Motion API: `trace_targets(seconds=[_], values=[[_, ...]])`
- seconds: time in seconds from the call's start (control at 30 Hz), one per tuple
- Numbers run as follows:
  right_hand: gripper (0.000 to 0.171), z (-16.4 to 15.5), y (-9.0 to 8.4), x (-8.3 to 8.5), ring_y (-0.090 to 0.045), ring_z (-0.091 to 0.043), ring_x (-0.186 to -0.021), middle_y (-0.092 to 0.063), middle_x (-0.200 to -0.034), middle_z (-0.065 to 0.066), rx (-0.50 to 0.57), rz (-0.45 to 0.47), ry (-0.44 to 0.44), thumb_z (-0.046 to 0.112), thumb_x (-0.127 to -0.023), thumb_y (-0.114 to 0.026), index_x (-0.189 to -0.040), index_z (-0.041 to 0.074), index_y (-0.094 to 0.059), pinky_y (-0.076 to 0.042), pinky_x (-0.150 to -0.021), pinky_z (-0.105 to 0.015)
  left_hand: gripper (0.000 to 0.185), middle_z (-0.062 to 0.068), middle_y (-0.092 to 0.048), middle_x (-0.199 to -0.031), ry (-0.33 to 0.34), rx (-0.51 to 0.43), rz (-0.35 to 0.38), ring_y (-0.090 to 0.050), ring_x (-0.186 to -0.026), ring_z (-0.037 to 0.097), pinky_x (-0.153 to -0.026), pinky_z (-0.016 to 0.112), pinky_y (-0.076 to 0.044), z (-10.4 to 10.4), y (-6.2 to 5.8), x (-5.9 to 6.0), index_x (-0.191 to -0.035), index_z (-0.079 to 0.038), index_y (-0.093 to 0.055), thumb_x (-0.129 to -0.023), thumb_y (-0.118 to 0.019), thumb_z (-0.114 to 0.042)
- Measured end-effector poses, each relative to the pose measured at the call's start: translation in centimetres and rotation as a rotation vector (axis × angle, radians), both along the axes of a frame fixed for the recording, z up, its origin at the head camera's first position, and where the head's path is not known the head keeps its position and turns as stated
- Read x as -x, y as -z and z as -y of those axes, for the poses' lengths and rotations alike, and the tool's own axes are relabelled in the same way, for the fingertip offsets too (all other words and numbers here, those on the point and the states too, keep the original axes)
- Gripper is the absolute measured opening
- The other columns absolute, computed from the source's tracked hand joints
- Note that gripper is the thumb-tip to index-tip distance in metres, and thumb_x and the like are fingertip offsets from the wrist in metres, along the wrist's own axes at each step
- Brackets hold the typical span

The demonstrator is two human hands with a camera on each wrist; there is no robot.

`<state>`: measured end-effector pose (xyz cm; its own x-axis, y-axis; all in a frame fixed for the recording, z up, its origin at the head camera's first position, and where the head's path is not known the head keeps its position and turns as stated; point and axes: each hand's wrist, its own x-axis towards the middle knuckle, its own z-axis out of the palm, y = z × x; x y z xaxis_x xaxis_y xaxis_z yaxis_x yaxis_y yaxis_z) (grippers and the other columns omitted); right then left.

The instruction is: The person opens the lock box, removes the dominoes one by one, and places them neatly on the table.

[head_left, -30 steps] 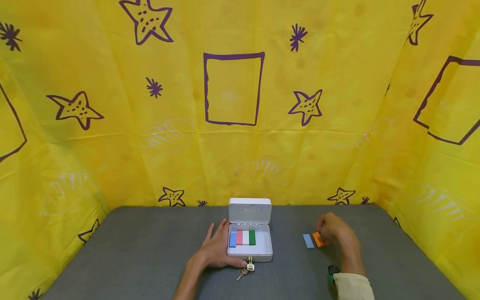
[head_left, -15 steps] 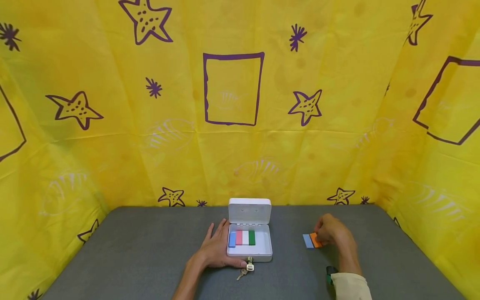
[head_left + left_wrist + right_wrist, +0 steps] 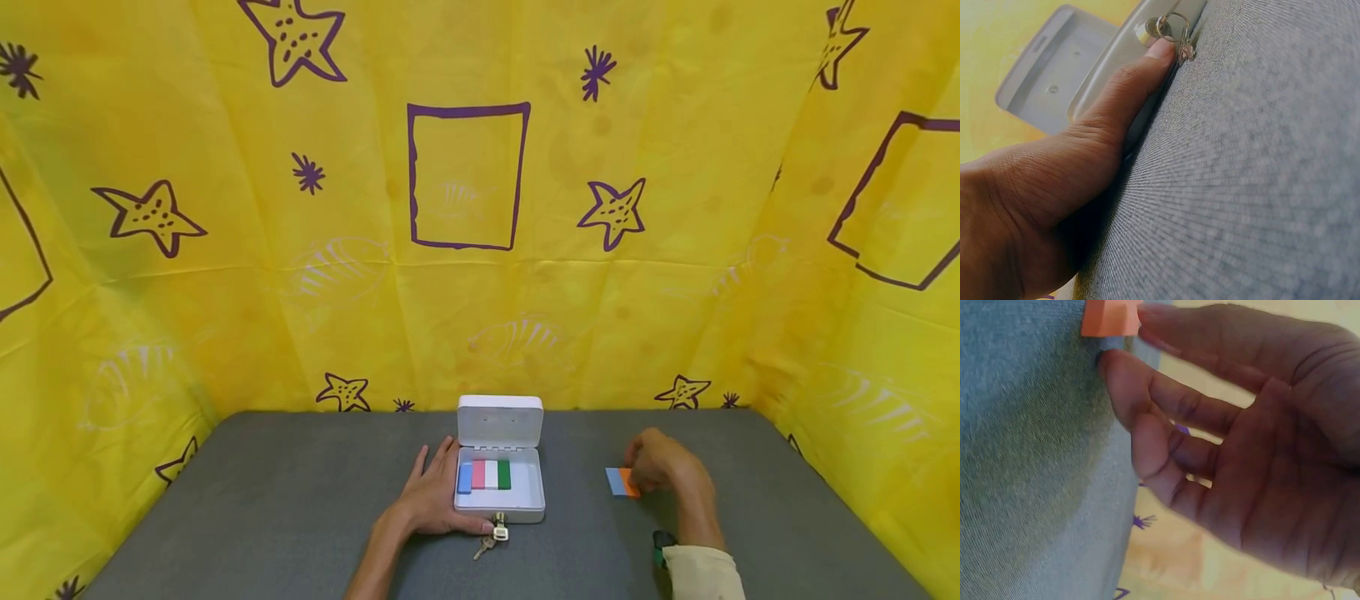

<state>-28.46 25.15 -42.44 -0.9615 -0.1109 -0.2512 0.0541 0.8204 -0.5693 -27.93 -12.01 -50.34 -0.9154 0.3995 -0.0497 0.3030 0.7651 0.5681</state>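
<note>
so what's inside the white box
The open white box holds four blocks side by side: blue, pink, white, green. The floor beneath the blocks is hidden.

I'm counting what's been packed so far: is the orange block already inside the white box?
No, the orange block lies on the grey table by the right hand, apart from the white box.

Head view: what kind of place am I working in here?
Probably a staged tabletop booth rather than a lived-in room: a yellow sheet printed with purple stars walls in three sides of a grey table. On it sit only a small white box with keys and coloured blocks.
</note>
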Motion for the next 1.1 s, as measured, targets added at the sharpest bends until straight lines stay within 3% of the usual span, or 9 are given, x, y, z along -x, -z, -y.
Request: trace_targets(seconds=[0.17,0.23,0.47,0.7,0.87,1.1], values=[[0.046,-0.2,-0.4,0.1,-0.059,-0.032,-0.099,-0.066,-0.123,-0.021,-0.129,-0.01,-0.125,-0.001,-0.075,-0.083,-0.117,0.009,-0.069,-0.055,-0.085,-0.051,0.139,0.027,-0.022,-0.171,0.006,0.006,-0.004,-0.018,-0.161,0.042,-0.131,0.066,0.0,0.0,0.0,0.0,-0.162,0.002,-0.019,-0.067,-0.083,-0.076],[0.049,-0.1,-0.5,0.1,-0.059,-0.033,-0.103,-0.064,-0.129,-0.022,-0.132,0.003,-0.148,0.001,-0.075,-0.085,-0.12,0.01,-0.068,-0.054,-0.088,-0.054,0.139,0.027,-0.022,-0.171,0.003,0.015,-0.007,-0.018,-0.162,0.042,-0.132,0.066,0.0,0.0,0.0,0.0,-0.162,0.003,-0.019,-0.067,-0.083,-0.076],[0.048,0.4,-0.8,0.0,-0.054,-0.028,-0.092,-0.063,-0.114,-0.014,-0.109,0.012,-0.159,0.005,-0.078,-0.085,-0.122,0.01,-0.066,-0.051,-0.081,-0.046,0.137,0.024,-0.021,-0.173,-0.008,0.052,0.012,-0.017,-0.163,0.039,-0.133,0.065,-0.001,-0.1,-0.2,0.1,-0.163,0.001,-0.019,-0.068,-0.086,-0.071],[0.046,0.9,-1.6,0.0,-0.062,-0.032,-0.107,-0.064,-0.129,-0.02,-0.108,-0.005,-0.187,0.008,-0.085,-0.083,-0.127,0.005,-0.064,-0.055,-0.091,-0.056,0.135,0.025,-0.022,-0.172,-0.004,0.053,-0.001,-0.019,-0.162,0.04,-0.132,0.066,-0.003,-0.2,-0.3,0.1,-0.162,0.002,-0.019,-0.069,-0.086,-0.07],[0.046,2.1,-2.6,-0.2,-0.065,-0.029,-0.102,-0.067,-0.124,-0.021,-0.09,-0.054,-0.279,0.008,-0.087,-0.082,-0.128,0.0,-0.062,-0.057,-0.09,-0.052,0.138,0.026,-0.021,-0.172,0.002,0.047,0.006,-0.017,-0.162,0.042,-0.131,0.067,-0.001,-0.1,-0.3,0.1,-0.163,0.001,-0.017,-0.068,-0.084,-0.074],[0.026,4.9,-3.4,-0.2,-0.06,-0.01,-0.079,-0.07,-0.092,-0.004,-0.06,-0.149,-0.492,0.01,-0.087,-0.081,-0.11,0.001,-0.072,-0.054,-0.072,-0.029,0.138,0.025,-0.021,-0.172,-0.013,0.044,0.024,-0.017,-0.163,0.039,-0.133,0.065,-0.001,-0.1,-0.5,0.1,-0.163,0.002,-0.019,-0.068,-0.085,-0.073]])
